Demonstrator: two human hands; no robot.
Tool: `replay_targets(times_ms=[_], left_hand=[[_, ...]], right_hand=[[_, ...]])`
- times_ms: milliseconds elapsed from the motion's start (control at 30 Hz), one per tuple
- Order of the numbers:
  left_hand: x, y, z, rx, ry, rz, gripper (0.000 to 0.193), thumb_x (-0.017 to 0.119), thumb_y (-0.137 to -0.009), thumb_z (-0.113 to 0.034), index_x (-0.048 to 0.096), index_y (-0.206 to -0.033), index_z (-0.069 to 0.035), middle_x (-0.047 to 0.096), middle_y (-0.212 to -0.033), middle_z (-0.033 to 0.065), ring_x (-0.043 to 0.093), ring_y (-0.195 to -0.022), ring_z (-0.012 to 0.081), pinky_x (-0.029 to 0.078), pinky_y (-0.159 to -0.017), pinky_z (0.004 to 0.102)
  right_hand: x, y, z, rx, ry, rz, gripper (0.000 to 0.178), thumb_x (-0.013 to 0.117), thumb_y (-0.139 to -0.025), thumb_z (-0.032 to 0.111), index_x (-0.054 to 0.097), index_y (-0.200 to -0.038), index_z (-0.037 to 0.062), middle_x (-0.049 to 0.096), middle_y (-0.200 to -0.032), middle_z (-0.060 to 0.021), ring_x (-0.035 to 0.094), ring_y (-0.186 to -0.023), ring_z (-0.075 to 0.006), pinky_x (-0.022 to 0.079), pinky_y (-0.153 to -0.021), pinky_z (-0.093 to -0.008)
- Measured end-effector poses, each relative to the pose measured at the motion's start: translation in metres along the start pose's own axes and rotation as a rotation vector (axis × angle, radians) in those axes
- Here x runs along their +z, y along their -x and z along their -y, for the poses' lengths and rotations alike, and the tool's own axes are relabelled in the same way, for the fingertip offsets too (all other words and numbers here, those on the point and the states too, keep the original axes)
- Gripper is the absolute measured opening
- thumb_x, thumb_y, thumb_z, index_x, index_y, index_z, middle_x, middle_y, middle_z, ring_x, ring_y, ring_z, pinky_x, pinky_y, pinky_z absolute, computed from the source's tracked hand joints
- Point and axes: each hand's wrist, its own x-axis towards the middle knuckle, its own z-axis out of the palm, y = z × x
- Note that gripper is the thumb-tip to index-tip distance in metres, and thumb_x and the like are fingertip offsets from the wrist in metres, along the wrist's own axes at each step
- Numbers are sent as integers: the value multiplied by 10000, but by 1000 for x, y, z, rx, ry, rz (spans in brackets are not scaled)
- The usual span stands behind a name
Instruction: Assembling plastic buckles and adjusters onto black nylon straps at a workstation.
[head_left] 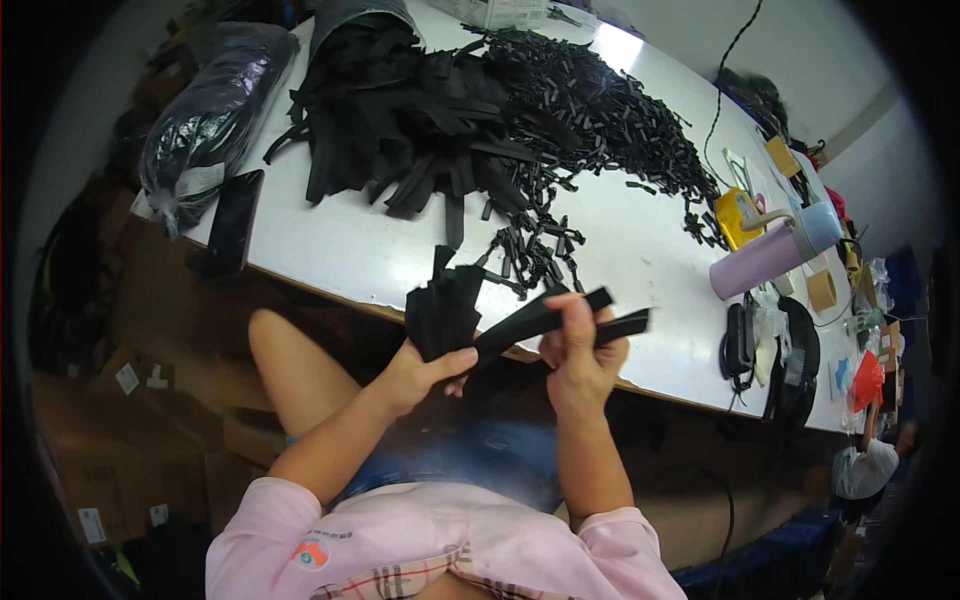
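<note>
My left hand (412, 380) is closed around a bundle of black fabric strips (443, 312), thumb on top, just off the table's front edge. From that hand a black strip (522, 326) stretches across to my right hand (583, 365), whose thumb and fingers pinch it. Two strip ends poke out past the right fingers, slightly smeared by motion. Beyond my hands, several small black plastic clips (530, 250) lie loose on the white table (340, 245). Whether a clip is on the held strip cannot be made out.
A heap of black strips (400, 120) spills from a bag beside a large pile of clips (610, 115). At left are a phone (233, 222) and a plastic-wrapped package (225, 100). A lilac bottle (755, 262), tape roll (822, 290) and black case (738, 338) stand right.
</note>
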Motion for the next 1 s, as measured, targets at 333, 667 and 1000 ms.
replay_targets(times_ms=[333, 667, 1000], left_hand=[[-7, -1, 1, 51, 198, -22, 273, 565, -801, -191, 466, -1004, -38, 457, -659, 44, 422, -490, 105, 419, -504, 266], [22, -6, 3, 483, -100, -353, 303, 592, -787, -181, 420, -986, -31, 443, -670, 26, 417, -537, 93, 414, -530, 255], [32, -13, 8, 332, 238, -57, 303, 650, -732, -198, 480, -936, -52, 461, -715, -14, 436, -633, 75, 389, -606, 210]], right_hand=[[-21, -2, 59, -329, -83, -224, 185, 485, -832, 188, 499, -712, 47, 411, -561, 6, 283, -376, -21, 203, -337, -161], [-6, 18, 51, -497, 675, -118, 154, 640, -693, 28, 507, -617, 12, 436, -482, -51, 356, -374, -117, 282, -365, -227], [20, 8, 15, 271, -99, 323, 186, 517, -830, 108, 548, -955, -25, 561, -710, -29, 468, -488, -63, 373, -421, -175]])
